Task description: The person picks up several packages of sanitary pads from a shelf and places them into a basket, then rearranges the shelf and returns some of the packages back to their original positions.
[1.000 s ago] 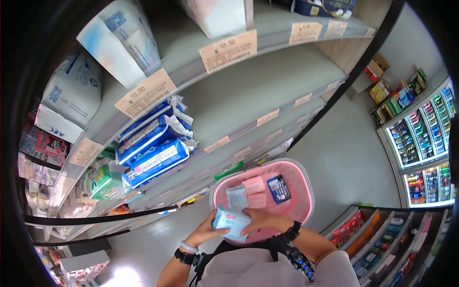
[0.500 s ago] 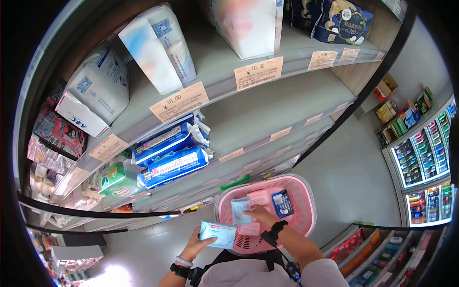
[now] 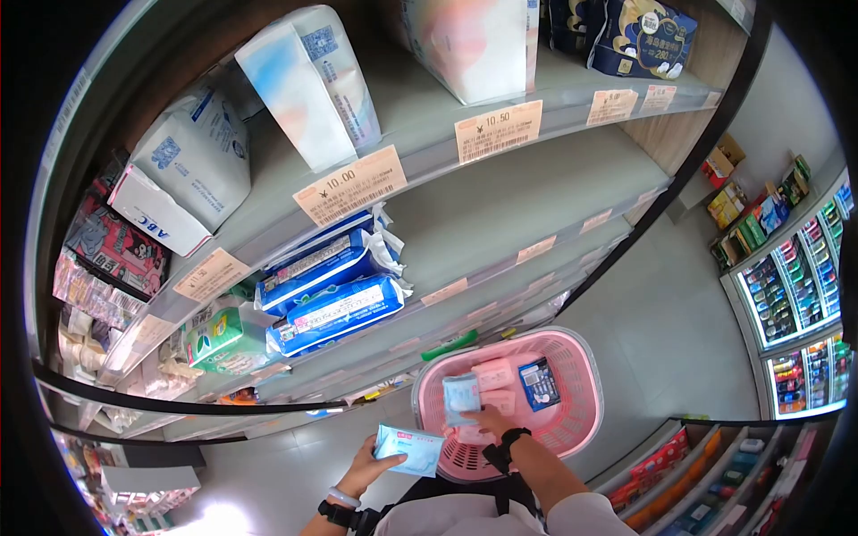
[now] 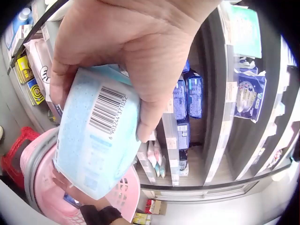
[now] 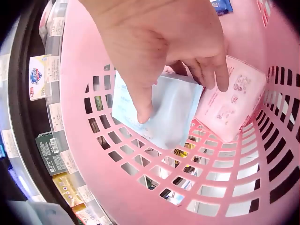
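My left hand (image 3: 361, 468) grips a light blue soft packet (image 3: 416, 452) beside the pink basket, thumb on its front. In the left wrist view that packet (image 4: 93, 150) shows a barcode, with the thumb on one side and fingers on the other. My right hand (image 3: 488, 423) reaches into the basket (image 3: 587, 375) and holds a second light blue packet (image 3: 460, 395). In the right wrist view its thumb presses the face of this packet (image 5: 173, 110), while the fingers bend over the far edge near a pink packet (image 5: 232, 101).
Pink packets (image 3: 494, 374) and a dark blue pack (image 3: 539, 384) lie in the basket. Shelves with price tags (image 3: 499, 130), blue packs (image 3: 344, 313) and white packs (image 3: 308, 89) rise in front. A low shelf rack (image 3: 697, 482) and drink coolers (image 3: 786, 295) stand at the right.
Both hands were together on one light blue packet a second ago. The left hand has carried it left, while the right hand has moved into the basket onto another light blue packet.
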Demonstrator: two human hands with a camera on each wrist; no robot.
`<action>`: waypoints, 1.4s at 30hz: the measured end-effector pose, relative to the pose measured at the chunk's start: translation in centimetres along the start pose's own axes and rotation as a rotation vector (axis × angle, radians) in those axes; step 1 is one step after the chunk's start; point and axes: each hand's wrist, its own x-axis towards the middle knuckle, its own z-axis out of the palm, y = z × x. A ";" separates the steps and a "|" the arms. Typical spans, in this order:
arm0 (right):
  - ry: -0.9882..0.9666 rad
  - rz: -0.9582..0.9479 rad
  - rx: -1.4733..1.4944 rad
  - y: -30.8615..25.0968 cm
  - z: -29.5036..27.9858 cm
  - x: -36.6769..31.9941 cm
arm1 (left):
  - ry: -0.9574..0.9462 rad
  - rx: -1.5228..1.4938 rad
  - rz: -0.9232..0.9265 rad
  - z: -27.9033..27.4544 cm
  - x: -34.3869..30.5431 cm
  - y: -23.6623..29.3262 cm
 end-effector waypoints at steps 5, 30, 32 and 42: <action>-0.026 -0.124 0.152 1.3 0.3 0.9 | -0.005 0.035 -0.011 -0.8 0.4 -0.6; 0.100 -0.130 -0.021 -0.9 -7.9 -6.9 | 0.032 0.009 0.083 5.4 -0.7 1.9; 0.103 -0.157 -0.032 -0.9 -9.6 -7.5 | 0.018 0.007 0.077 6.6 -0.4 1.9; 0.156 -0.375 -0.069 -3.4 -14.3 -14.7 | 0.005 -0.064 0.090 11.0 -1.3 3.8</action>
